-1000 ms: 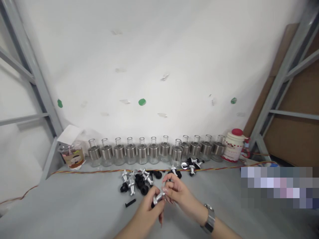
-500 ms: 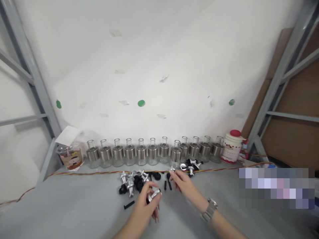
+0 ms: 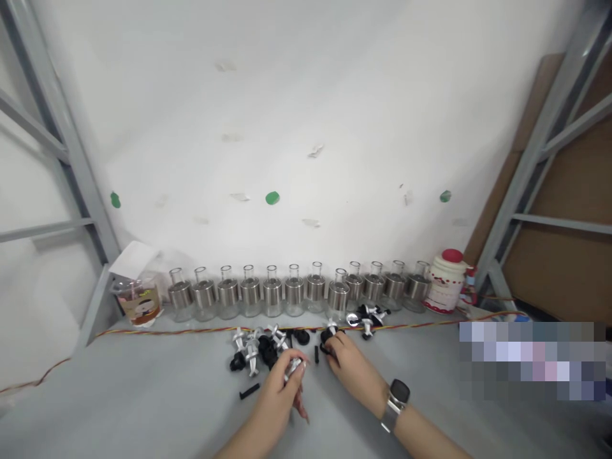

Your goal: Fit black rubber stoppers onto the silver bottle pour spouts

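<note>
My left hand (image 3: pixel 282 379) is closed around a small silver spout piece (image 3: pixel 295 366), partly hidden by the fingers. To its right, my right hand (image 3: pixel 351 363) has its fingers curled down onto a small black plastic piece (image 3: pixel 326 349) at the tabletop, mostly covered by the fingertips. A silver-and-black spout piece (image 3: pixel 331 328) lies just beyond those fingertips. Between the hands is a short black strip (image 3: pixel 316 354). Left of my left hand are several silver spout pieces (image 3: pixel 251 354) mixed with black caps (image 3: pixel 238 361). A longer black strip (image 3: pixel 249 391) lies nearer me.
Along the wall stands a row of glass bottles with steel sleeves (image 3: pixel 272 290). A twisted red-yellow wire (image 3: pixel 191 330) crosses the grey table. More silver-and-black spouts (image 3: pixel 367 319) lie behind my right hand. A plastic cup (image 3: pixel 138 305) and a cream jar (image 3: pixel 445 284) flank the row.
My right hand has lowered and its fingers have closed over the black piece, with the wrist turned so the watch face shows. My left hand has tilted slightly, still around the silver spout piece.
</note>
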The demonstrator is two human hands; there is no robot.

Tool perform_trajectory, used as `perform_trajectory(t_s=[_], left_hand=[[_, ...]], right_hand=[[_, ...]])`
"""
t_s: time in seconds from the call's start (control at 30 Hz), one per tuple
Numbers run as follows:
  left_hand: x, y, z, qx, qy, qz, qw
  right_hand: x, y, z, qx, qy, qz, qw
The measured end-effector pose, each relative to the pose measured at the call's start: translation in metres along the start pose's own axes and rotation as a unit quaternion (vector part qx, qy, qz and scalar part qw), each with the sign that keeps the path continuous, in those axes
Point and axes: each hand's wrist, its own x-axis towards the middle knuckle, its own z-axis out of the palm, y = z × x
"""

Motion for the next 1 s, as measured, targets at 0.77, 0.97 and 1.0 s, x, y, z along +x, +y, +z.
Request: perform_trajectory(t_s=[0.77,0.97,1.0], left_hand=[[0.003,0.001,0.0,0.009,0.117,0.009,0.993],[0.001,-0.004,0.001,0.021,0.11,-0.005,0.994],[0.002,-0.006,0.001,0.026,0.108,-0.009,0.994]], right_hand=[[0.001,0.007,-0.002,0.078,0.009,-0.013,0.997],[0.006,0.016,0.012,0.165,0.028,0.03,0.986],[0.007,0.017,0.013,0.184,0.029,0.038,0.982]])
